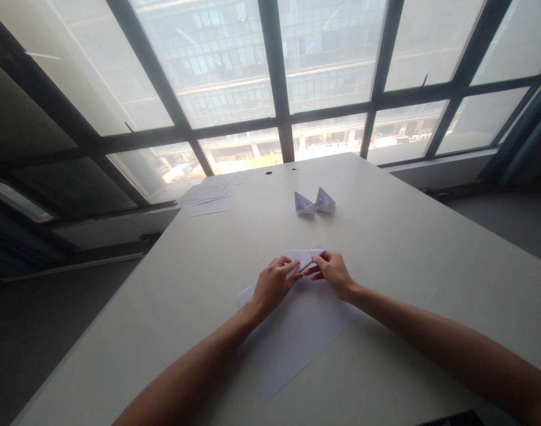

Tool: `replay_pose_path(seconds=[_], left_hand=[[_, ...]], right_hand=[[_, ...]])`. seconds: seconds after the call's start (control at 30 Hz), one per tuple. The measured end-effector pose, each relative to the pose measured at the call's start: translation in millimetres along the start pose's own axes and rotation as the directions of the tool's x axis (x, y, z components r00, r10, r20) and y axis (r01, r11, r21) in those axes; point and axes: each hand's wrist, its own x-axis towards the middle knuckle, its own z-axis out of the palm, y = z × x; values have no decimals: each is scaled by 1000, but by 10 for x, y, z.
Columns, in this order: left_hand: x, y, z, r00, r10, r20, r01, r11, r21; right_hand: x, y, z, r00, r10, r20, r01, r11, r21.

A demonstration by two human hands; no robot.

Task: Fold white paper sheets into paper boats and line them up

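Both arms are bare and reach forward from the lower edge of view, converging near the middle. The left forearm (199, 355) slants up and to the right, the right forearm (434, 337) up and to the left. The left hand (275, 283) lies back uppermost, fingers bent, thumb stretched toward the other hand. The right hand (334, 273) curls inward, thumb pressing near the index finger, remaining fingers tucked beneath. The fingertips nearly meet; both wrists are low.

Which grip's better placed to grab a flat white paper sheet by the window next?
Likely left grip: flat white paper sheets lie on its side, farther from the right grip. Both touch folded white paper.
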Motion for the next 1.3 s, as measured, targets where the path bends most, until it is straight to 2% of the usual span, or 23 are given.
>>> replay_pose_path(seconds=[0.13, 0.27, 0.47, 0.6, 0.67, 0.83, 1.0, 1.13, 1.3], left_hand=[[18, -62, 8, 999, -34, 12, 35, 995, -91], [30, -34, -31, 1000, -7, -14, 6, 994, -105], [14, 90, -122, 988, 80, -130, -85, 996, -41], [-32, 154, -159, 963, 162, -215, -167, 986, -4], [-50, 173, -165, 950, 196, -244, -202, 979, 0], [-71, 197, -162, 940, 177, -290, -191, 982, -18], [-87, 196, -132, 927, 223, -301, -243, 970, -29], [-80, 176, -88, 913, 265, -310, -299, 952, -66], [-60, 163, -101, 916, 250, -313, -283, 957, -65]], right_hand=[[0, 29, -18, 992, -53, 112, 59, 997, -51], [7, 89, 3, 973, -117, 199, 145, 980, -134], [-50, 77, 90, 931, -149, 333, 225, 954, -201], [-194, 18, 163, 890, -229, 393, 335, 915, -226], [-259, 7, 195, 887, -257, 384, 362, 902, -234], [-330, -16, 220, 926, -231, 299, 306, 922, -236], [-381, -67, 221, 903, -283, 323, 371, 893, -255], [-398, -45, 231, 917, -272, 292, 356, 888, -292], [-369, -5, 219, 930, -272, 246, 351, 855, -382]])
